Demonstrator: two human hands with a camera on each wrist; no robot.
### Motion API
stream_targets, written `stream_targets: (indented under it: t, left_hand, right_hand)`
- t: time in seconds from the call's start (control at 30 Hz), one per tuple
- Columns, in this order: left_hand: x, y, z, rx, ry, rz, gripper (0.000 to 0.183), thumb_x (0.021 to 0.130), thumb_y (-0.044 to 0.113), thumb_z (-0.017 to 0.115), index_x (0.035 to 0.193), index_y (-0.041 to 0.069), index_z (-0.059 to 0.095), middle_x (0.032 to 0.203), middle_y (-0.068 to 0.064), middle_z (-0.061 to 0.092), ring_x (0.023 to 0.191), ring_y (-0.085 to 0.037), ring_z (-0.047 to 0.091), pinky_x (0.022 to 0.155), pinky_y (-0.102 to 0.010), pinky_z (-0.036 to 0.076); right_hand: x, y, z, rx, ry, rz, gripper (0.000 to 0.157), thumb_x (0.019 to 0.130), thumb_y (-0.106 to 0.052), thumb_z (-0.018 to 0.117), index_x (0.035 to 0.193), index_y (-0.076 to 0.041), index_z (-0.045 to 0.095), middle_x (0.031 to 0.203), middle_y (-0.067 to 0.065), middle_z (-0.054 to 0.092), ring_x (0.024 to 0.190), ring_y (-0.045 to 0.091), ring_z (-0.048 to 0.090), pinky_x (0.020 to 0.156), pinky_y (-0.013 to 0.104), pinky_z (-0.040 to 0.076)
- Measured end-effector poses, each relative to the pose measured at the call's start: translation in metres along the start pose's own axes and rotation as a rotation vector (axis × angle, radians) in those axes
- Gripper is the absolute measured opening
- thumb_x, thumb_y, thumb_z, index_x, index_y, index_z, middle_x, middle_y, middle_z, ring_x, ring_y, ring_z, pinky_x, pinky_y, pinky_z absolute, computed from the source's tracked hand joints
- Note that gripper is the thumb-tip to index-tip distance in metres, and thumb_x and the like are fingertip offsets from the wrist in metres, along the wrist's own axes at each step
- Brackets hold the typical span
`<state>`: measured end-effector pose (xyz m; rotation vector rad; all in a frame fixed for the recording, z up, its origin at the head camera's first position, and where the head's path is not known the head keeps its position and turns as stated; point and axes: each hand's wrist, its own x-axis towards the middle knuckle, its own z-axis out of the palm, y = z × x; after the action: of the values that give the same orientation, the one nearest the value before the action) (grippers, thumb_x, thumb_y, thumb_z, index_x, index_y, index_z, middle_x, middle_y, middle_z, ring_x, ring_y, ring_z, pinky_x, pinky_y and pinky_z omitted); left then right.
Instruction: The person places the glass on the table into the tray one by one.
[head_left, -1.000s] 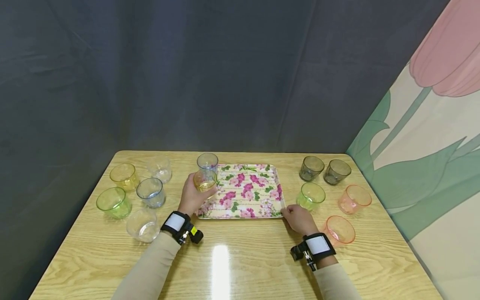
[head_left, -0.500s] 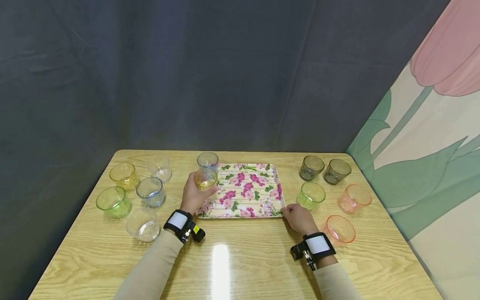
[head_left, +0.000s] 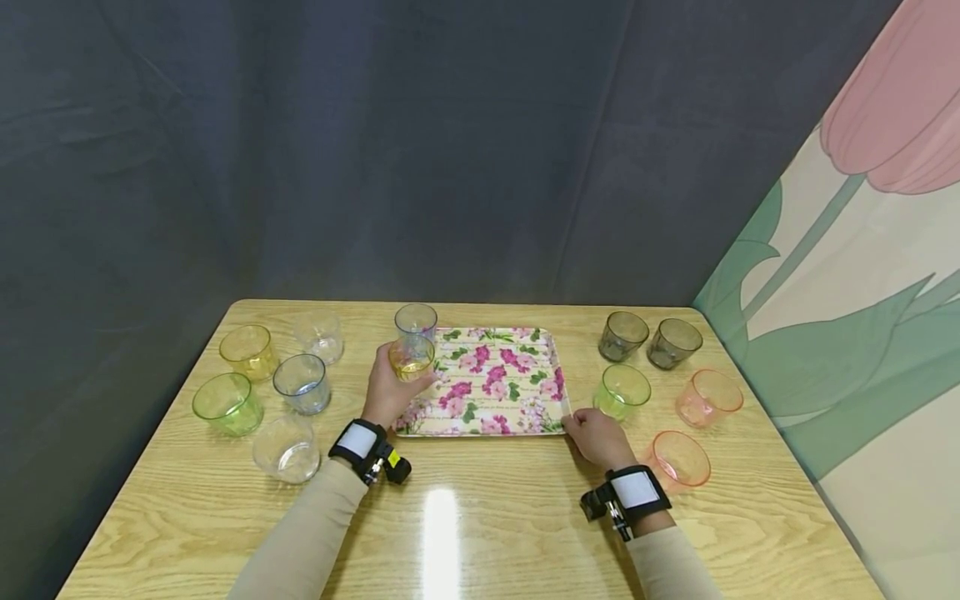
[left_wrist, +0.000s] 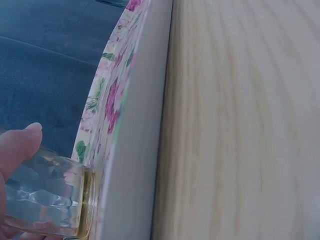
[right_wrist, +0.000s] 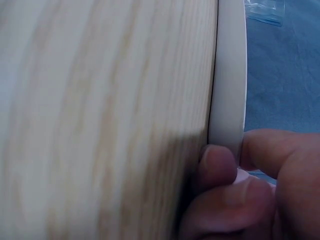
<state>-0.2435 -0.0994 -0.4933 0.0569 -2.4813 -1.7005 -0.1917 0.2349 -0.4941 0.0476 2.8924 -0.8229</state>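
A wooden table [head_left: 510, 517] carries a flowered tray [head_left: 495, 387] near its far edge, the near right corner pinched by a person's right hand [head_left: 600, 437] as the left hand [head_left: 386, 392] curls round an upright yellow glass [head_left: 412, 358] at the left edge, before a blue glass [head_left: 416, 321]. Level base, gentle release and steady corner should serve best.

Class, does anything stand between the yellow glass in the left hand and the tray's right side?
Nothing visible: the flowered tray lies bare right of the yellow glass. A blue glass stands beyond that one; the right hand pinches the near right corner.
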Motion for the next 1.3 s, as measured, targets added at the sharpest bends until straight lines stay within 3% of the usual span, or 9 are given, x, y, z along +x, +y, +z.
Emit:
stream_targets:
  t: [0.2, 0.37, 0.5, 0.6, 0.73, 0.93, 1.13, 1.3]
  left_hand:
    - [-0.002, -0.001, 0.001, -0.001, 0.005, 0.015, 0.098, 0.073, 0.026, 0.076, 0.146, 0.010, 0.012, 0.142, -0.025, 0.031, 0.126, -0.036, 0.035, 0.101, -0.052, 0.035]
    - [-0.007, -0.002, 0.004, -0.036, 0.048, 0.045, 0.118, 0.070, 0.034, 0.078, 0.148, 0.030, -0.011, 0.154, -0.017, 0.003, 0.137, -0.034, 0.012, 0.104, -0.056, 0.029]
    - [-0.010, 0.001, 0.006, -0.069, 0.119, 0.056, 0.119, 0.068, 0.046, 0.076, 0.143, 0.042, -0.017, 0.155, -0.008, -0.007, 0.139, -0.029, 0.004, 0.105, -0.058, 0.026]
    - [-0.014, 0.014, 0.004, -0.140, 0.170, 0.082, 0.115, 0.072, 0.041, 0.074, 0.145, 0.037, -0.015, 0.155, -0.006, -0.007, 0.139, -0.026, 0.003, 0.106, -0.058, 0.022]
    - [-0.030, 0.042, -0.002, -0.241, 0.210, 0.154, 0.105, 0.081, 0.027, 0.069, 0.149, 0.019, -0.010, 0.154, -0.016, -0.004, 0.139, -0.029, 0.005, 0.105, -0.061, 0.021]
    - [-0.058, 0.074, -0.014, -0.343, 0.272, 0.307, 0.072, 0.095, 0.018, 0.047, 0.148, 0.003, 0.001, 0.153, -0.019, 0.004, 0.138, -0.030, 0.011, 0.110, -0.055, 0.012]
    - [-0.079, 0.072, -0.029, -0.432, 0.343, 0.469, 0.056, 0.092, 0.000, 0.043, 0.143, -0.002, 0.021, 0.144, -0.018, 0.028, 0.128, -0.035, 0.030, 0.105, -0.049, 0.023]
    - [-0.097, 0.073, -0.060, -0.307, 0.448, 0.625, 0.055, 0.083, -0.009, 0.049, 0.136, -0.009, 0.034, 0.136, -0.021, 0.041, 0.123, -0.037, 0.038, 0.105, -0.040, 0.028]
  right_hand:
    - [-0.002, -0.001, -0.001, -0.005, 0.001, 0.001, 0.041, 0.092, -0.029, 0.049, 0.056, -0.012, 0.046, 0.047, -0.002, 0.044, 0.044, 0.016, 0.039, 0.044, 0.028, 0.029]
    - [-0.001, -0.001, -0.001, -0.005, -0.005, 0.006, 0.040, 0.092, -0.029, 0.049, 0.056, -0.012, 0.047, 0.047, -0.002, 0.045, 0.044, 0.016, 0.040, 0.045, 0.028, 0.029]
    - [0.000, -0.001, -0.002, -0.014, 0.001, -0.009, 0.041, 0.092, -0.029, 0.049, 0.056, -0.011, 0.047, 0.047, -0.001, 0.045, 0.044, 0.016, 0.040, 0.045, 0.028, 0.030]
    - [-0.001, -0.002, -0.003, -0.010, 0.003, -0.016, 0.040, 0.092, -0.028, 0.049, 0.056, -0.011, 0.047, 0.047, -0.001, 0.045, 0.044, 0.016, 0.041, 0.045, 0.029, 0.030]
    - [-0.002, -0.002, -0.003, -0.003, -0.005, -0.018, 0.040, 0.092, -0.028, 0.048, 0.056, -0.012, 0.048, 0.047, -0.001, 0.046, 0.044, 0.016, 0.041, 0.044, 0.029, 0.031]
    - [-0.001, -0.001, -0.004, -0.003, -0.012, -0.023, 0.040, 0.093, -0.029, 0.048, 0.057, -0.011, 0.049, 0.048, -0.001, 0.047, 0.045, 0.017, 0.042, 0.045, 0.029, 0.032]
    - [0.001, 0.000, -0.004, -0.013, -0.006, -0.022, 0.040, 0.093, -0.030, 0.048, 0.057, -0.012, 0.048, 0.047, -0.001, 0.049, 0.045, 0.017, 0.043, 0.046, 0.030, 0.033]
    - [0.001, 0.000, -0.002, -0.019, -0.004, -0.022, 0.040, 0.092, -0.030, 0.048, 0.056, -0.012, 0.048, 0.046, -0.002, 0.049, 0.044, 0.017, 0.043, 0.046, 0.029, 0.032]
